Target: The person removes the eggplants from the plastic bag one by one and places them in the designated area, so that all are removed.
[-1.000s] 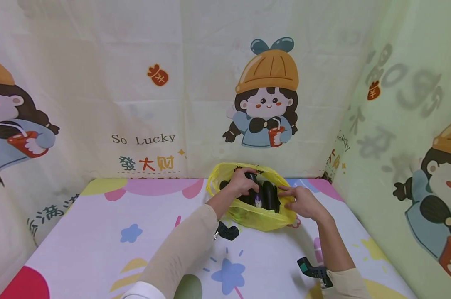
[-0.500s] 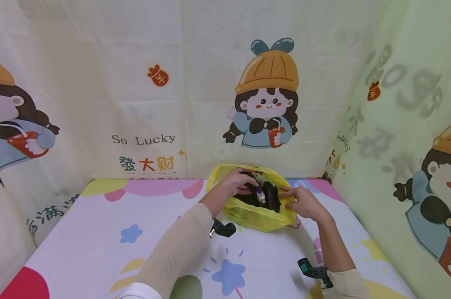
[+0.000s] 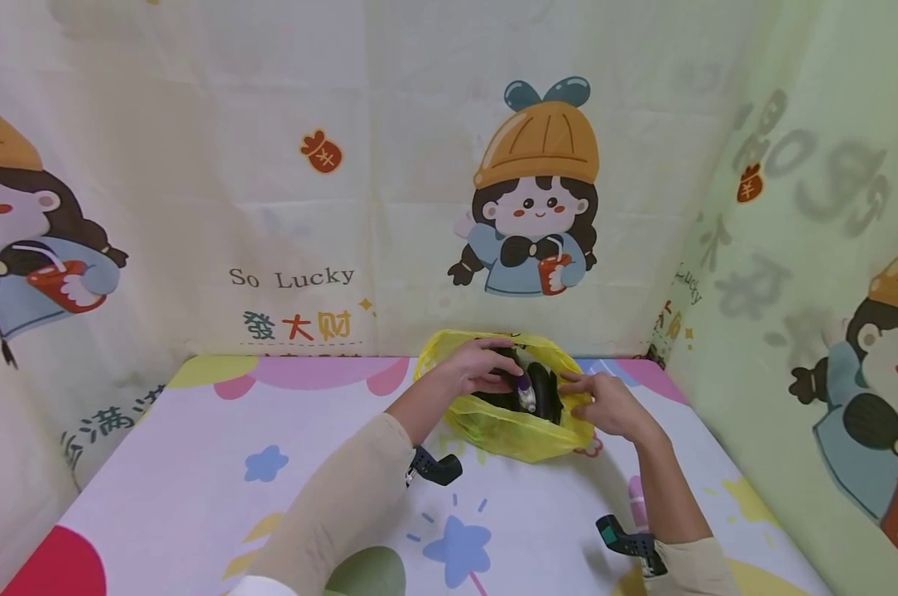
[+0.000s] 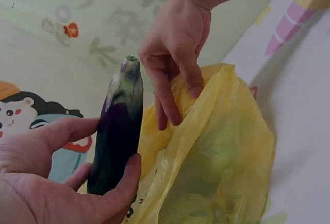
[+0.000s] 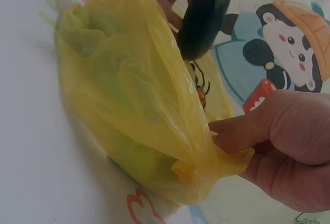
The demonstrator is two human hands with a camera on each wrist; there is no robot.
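Note:
A yellow plastic bag (image 3: pixel 504 434) sits at the far side of the table with its mouth spread. My left hand (image 3: pixel 478 366) grips a dark purple eggplant (image 4: pixel 121 126) between thumb and fingers, at the mouth of the bag. Its pale stem end points away from the palm in the left wrist view. Beside it, inside the bag, lies another dark eggplant (image 3: pixel 544 391). At the bag's right side, my right hand (image 3: pixel 612 404) pinches the rim between thumb and fingers, most plainly in the right wrist view. The deeper contents are hidden by the plastic and the left hand.
A white tablecloth (image 3: pixel 195 463) with coloured shapes covers the table. Directly behind the bag hangs a cream printed curtain (image 3: pixel 404 207), and another printed curtain (image 3: pixel 754 331) closes off the right side. Each wrist carries a black camera mount (image 3: pixel 437 468).
My left hand has shifted slightly left and drawn the eggplant's lower end round, so its pale stem end now tilts right. My right hand keeps its hold on the bag's rim.

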